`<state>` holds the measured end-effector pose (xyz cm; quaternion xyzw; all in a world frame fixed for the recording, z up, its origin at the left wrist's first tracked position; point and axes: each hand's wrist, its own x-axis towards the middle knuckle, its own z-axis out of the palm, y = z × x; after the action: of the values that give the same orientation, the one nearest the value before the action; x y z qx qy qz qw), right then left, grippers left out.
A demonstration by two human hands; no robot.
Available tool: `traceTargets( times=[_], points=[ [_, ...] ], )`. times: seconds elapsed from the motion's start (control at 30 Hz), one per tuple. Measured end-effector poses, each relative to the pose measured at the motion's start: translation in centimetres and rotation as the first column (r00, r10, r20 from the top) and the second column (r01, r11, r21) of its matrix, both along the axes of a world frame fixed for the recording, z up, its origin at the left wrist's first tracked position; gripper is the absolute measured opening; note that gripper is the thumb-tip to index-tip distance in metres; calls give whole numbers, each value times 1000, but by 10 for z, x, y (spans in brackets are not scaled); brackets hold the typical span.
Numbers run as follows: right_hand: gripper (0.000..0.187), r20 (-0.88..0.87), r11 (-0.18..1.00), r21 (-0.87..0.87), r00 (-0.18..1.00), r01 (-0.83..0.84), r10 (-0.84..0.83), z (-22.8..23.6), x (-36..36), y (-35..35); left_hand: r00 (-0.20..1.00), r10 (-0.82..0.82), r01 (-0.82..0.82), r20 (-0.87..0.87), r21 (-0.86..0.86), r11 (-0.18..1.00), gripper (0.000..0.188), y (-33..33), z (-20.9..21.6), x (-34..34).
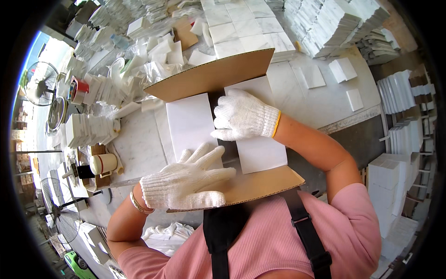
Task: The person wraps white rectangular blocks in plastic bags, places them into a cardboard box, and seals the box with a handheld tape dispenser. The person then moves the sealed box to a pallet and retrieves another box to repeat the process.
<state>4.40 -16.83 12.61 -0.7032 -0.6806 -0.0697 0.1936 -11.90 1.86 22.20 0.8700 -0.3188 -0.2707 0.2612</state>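
A cardboard carton stands before me, its brown far flap (213, 76) and brown near flap (267, 182) tilted outward. Between them, a white left flap (189, 121) and a white right flap (262, 157) lie folded inward, with a dark gap separating them. My right hand (246, 115), in a white knit glove with a yellow cuff edge, rests over the right flap, fingers slightly bent toward the gap. My left hand (186, 179), also gloved, spreads its fingers over the near edge of the left flap and the near brown flap. Neither hand visibly holds anything.
White marble tiles (246, 25) cover the far table, with tall tile stacks (320, 28) at far right. Loose tiles (343, 70) lie right of the carton. Plastic wrap and foam (162, 60) clutter the far left. A cream mug-like container (103, 164) and fans (58, 211) stand left.
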Motion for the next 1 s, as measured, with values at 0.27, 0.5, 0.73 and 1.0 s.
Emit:
traceTargets(
  times=[0.27, 0.5, 0.73, 1.0],
  points=[
    [8, -253, 934, 304, 961, 187, -111, 8, 4, 9, 940, 60, -1, 337, -170, 985, 72, 29, -55, 16],
    [13, -281, 924, 349, 958, 153, -53, 17, 6, -1, 875, -103, 132, 472, -29, 991, 71, -10, -64, 40],
    [34, 94, 775, 591, 936, 222, -340, 113, 37, -21, 869, -112, 119, 481, 16, 993, 70, -14, -76, 46],
    [34, -176, 951, -86, 935, 297, -308, 95, -1, -40, 966, 103, -30, 238, -290, 957, 53, 3, -77, 39]
  ],
)
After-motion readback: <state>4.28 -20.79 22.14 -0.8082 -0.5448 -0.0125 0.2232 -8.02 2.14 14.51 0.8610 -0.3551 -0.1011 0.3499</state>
